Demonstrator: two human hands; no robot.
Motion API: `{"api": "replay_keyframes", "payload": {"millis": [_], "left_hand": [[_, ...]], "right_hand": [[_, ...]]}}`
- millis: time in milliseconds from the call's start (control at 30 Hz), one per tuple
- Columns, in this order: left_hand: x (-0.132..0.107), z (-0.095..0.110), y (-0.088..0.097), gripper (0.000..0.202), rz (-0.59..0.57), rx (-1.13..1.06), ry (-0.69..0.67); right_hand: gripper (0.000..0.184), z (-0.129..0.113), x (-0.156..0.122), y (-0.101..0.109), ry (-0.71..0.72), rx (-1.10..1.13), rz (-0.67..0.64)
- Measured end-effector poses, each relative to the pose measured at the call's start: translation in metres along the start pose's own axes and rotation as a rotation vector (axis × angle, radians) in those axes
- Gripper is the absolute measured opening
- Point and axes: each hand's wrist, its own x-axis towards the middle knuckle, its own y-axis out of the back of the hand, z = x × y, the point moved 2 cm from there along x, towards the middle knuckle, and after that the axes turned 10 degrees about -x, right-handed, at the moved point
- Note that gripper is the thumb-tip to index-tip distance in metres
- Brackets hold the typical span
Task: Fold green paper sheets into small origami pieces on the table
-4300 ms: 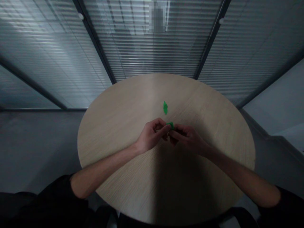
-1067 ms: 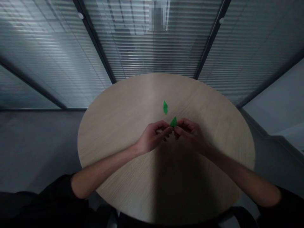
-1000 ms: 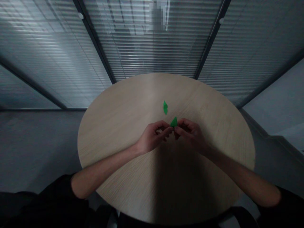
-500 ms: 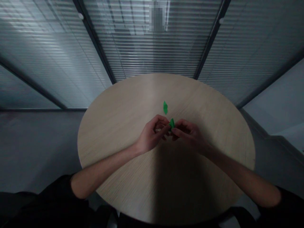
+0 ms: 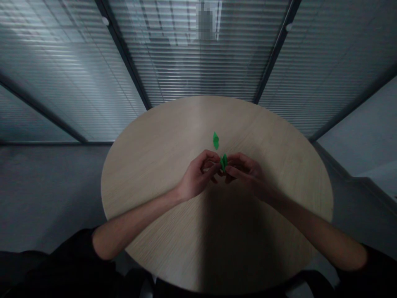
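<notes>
Between my two hands is a small piece of folded green paper (image 5: 223, 162), held upright above the table with its folds slightly spread. My left hand (image 5: 201, 174) pinches its left side between thumb and fingers. From the right, the thumb and fingers of my right hand (image 5: 245, 171) close on the other side. The fingertips behind the paper are partly hidden. Just beyond my hands, a second folded green paper piece (image 5: 216, 140) with pointed ends lies on the table.
The round wooden table (image 5: 149, 165) spreads under both forearms, with a dark shadow across its near part. Behind it stand glass panels with blinds (image 5: 201, 70) in dark frames. A pale wall (image 5: 366, 136) is at the right.
The green paper in my hands has turned a little and its folds look more spread. My right fingers have shifted slightly; the piece on the table has stayed put.
</notes>
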Motion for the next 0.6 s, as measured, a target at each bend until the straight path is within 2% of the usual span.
{"api": "replay_keyframes", "payload": {"millis": [600], "left_hand": [[0.0006, 0.0029, -0.0009, 0.021, -0.016, 0.026, -0.03]], "right_hand": [[0.03, -0.0022, 0.0013, -0.0015, 0.013, 0.005, -0.026]]}}
